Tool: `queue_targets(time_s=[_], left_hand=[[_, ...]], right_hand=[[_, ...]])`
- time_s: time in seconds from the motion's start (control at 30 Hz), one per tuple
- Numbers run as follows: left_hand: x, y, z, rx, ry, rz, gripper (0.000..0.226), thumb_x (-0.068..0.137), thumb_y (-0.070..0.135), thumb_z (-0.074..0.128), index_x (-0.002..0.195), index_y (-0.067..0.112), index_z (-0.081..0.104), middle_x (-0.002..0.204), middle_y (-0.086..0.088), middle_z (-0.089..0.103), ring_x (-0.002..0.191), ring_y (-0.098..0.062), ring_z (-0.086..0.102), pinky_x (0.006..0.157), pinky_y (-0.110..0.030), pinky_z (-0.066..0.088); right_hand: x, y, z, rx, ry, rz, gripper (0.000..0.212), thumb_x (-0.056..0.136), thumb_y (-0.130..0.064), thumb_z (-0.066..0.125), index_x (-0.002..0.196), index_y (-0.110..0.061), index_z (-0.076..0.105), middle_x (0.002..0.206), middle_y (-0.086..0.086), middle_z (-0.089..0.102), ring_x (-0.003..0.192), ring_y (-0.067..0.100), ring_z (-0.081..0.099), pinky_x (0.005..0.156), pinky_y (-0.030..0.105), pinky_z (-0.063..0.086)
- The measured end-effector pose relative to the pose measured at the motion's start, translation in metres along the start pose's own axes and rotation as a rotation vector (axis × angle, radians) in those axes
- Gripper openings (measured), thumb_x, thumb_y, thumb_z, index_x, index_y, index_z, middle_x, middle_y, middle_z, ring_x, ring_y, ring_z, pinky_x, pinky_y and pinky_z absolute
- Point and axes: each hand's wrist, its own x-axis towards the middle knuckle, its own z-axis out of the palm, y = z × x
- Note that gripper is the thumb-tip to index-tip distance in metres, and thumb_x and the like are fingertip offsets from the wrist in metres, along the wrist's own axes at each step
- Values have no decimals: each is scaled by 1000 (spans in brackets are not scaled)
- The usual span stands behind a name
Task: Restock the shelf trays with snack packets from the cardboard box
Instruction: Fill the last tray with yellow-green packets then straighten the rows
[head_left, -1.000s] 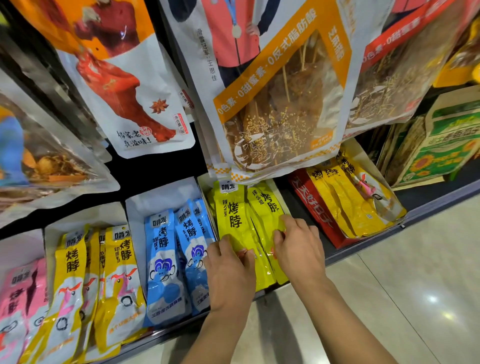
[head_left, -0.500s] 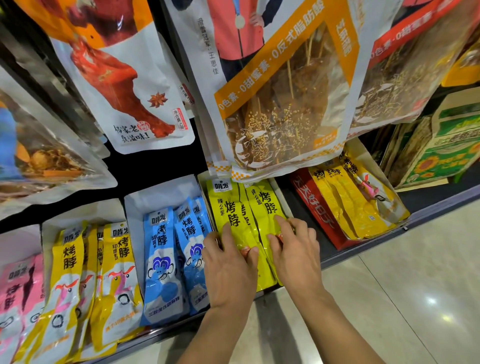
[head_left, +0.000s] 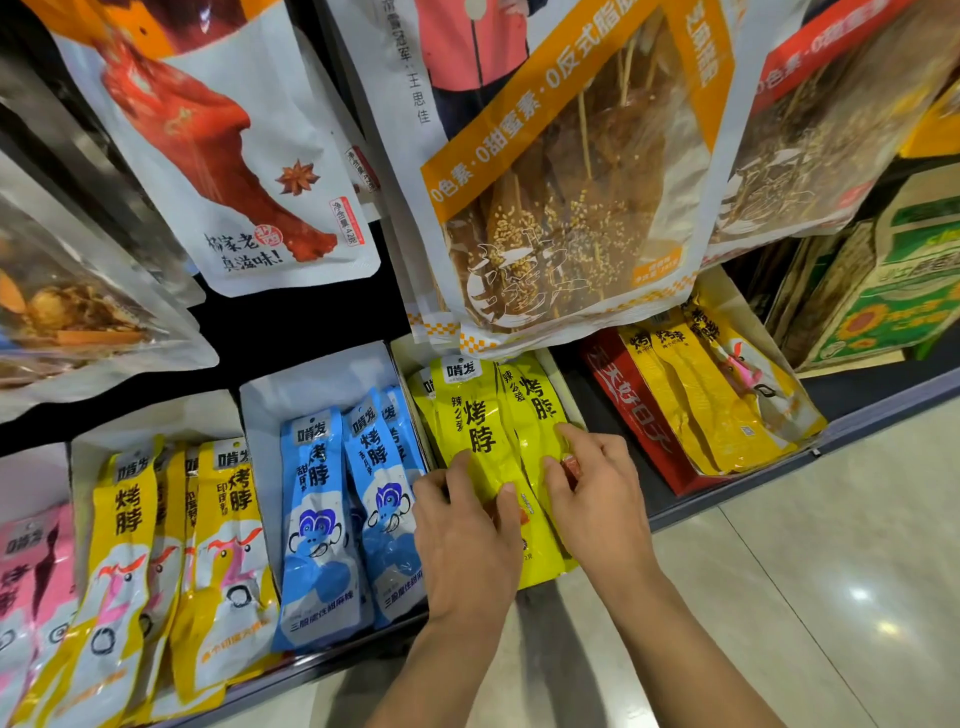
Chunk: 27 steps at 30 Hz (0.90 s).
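Lime-yellow snack packets (head_left: 483, 415) lie in a white shelf tray (head_left: 565, 387) on the bottom shelf. My left hand (head_left: 467, 535) sits on the lower part of the left packets, thumb and forefinger pinching the foil. My right hand (head_left: 597, 499) curls over the right-hand packets in the same tray, thumb and fingers pinching their edge, with a red patch of print showing between them. The two hands are close together, nearly touching. No cardboard box of stock is in view.
To the left stand trays of blue packets (head_left: 317, 519), yellow packets (head_left: 228, 519) and pink packets (head_left: 26, 561). A red box (head_left: 636, 415) of yellow packets is to the right, then a green carton (head_left: 893, 291). Large hanging bags (head_left: 561, 182) overhang the trays. Tiled floor (head_left: 805, 597) lies below.
Both hands have slid a little deeper into the tray along the lime-yellow packets and drawn closer together. The packets have been squared up slightly.
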Motion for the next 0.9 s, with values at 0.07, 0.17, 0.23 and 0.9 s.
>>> queue_targets(time_s=[0.07,0.17,0.23,0.9], left_hand=[[0,0,2,-37,6,-37,57,91,39,66,138,13,48,121,-10,44,109,-29,51,89,-42,48],[-1,1,2,-53,31,-59,56,92,37,63,140,15,46,126,-8,40,113,-29,47,92,-43,48],[-3,2,2,-28,54,-42,55,92,37,62,141,17,46,129,-9,38,114,-28,44,93,-43,45],[10,1,4,234,-98,-27,61,101,48,39,156,31,21,148,-12,40,127,-32,39,100,-47,40]], right_hand=[[-1,-3,4,-3,-49,-28,46,95,-33,64,141,-30,56,122,-5,46,112,17,55,93,28,45],[-1,-7,6,20,-123,-39,50,94,-33,66,142,-30,55,124,-7,43,114,14,54,95,23,42],[1,-6,5,40,-170,-38,51,94,-32,67,143,-30,54,124,-8,41,116,14,54,99,23,43],[2,3,-8,-205,-187,-163,52,100,-30,57,150,-29,44,158,-6,37,129,22,44,107,35,40]])
